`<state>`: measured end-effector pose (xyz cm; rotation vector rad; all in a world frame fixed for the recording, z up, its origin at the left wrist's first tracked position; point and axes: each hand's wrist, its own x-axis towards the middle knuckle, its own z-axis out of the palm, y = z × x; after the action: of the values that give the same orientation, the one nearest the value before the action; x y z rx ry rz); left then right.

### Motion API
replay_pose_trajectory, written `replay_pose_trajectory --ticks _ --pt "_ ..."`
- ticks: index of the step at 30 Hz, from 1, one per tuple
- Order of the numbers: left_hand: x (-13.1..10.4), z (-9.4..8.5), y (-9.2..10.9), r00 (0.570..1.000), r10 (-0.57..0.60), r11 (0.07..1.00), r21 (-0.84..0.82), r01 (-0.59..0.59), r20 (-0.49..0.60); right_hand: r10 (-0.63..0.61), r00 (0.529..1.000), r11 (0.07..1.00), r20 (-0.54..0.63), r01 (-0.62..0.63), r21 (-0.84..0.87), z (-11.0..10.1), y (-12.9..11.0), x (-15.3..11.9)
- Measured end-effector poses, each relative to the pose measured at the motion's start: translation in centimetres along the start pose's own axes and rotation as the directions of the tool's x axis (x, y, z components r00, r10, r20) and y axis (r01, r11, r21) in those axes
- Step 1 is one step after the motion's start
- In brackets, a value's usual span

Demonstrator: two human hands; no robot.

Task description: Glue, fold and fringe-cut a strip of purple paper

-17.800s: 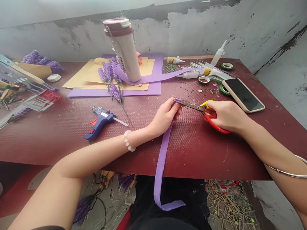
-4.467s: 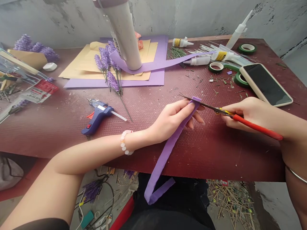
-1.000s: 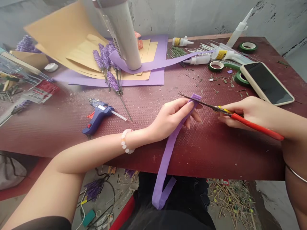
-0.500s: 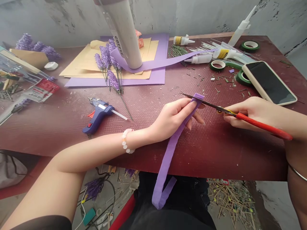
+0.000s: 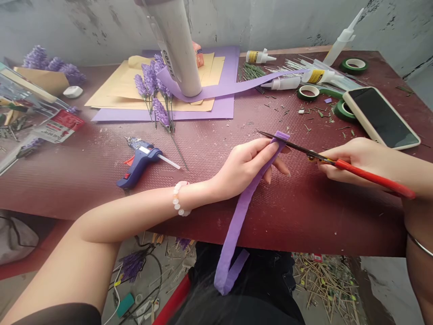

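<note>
My left hand (image 5: pixel 248 164) pinches a long purple strip (image 5: pixel 238 221) near its folded upper end. From there the strip hangs over the table's front edge and loops back up above my lap. My right hand (image 5: pixel 355 160) is closed on scissors with red handles (image 5: pixel 372 177). Their dark blades lie across the purple strip just beyond my left fingertips. A blue glue gun (image 5: pixel 140 162) rests on the table left of my left hand, with a clear stick poking out of it.
A tall cup (image 5: pixel 182 49) stands on purple and tan paper (image 5: pixel 111 90) beside lavender flowers (image 5: pixel 158 110). At the right are a phone (image 5: pixel 382 117), green tape rolls (image 5: pixel 354 65), glue bottles (image 5: pixel 284 83) and stem scraps. Sticks (image 5: pixel 324 284) litter the floor.
The whole view has shifted very slightly. Both hands, the strip and the scissors keep nearly the same positions relative to each other.
</note>
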<state>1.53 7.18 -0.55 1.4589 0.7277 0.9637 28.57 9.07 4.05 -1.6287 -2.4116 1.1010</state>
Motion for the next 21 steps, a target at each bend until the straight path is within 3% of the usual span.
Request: replay_pose_trajectory --ticks 8,17,21 --pt "0.0 0.0 0.0 1.0 -0.023 1.0 0.0 0.023 0.002 -0.03 0.987 0.999 0.16 0.023 0.042 -0.3 1.9 1.0" --pt "0.0 0.0 0.0 0.999 -0.047 0.999 -0.002 0.047 0.008 0.009 0.996 0.999 0.083 -0.013 0.043 -0.4 -0.8 -0.2" --pt "0.1 0.0 0.0 0.999 -0.043 0.999 -0.001 0.043 0.007 0.027 0.999 0.999 0.036 -0.028 0.023 -0.3 -0.6 0.1"
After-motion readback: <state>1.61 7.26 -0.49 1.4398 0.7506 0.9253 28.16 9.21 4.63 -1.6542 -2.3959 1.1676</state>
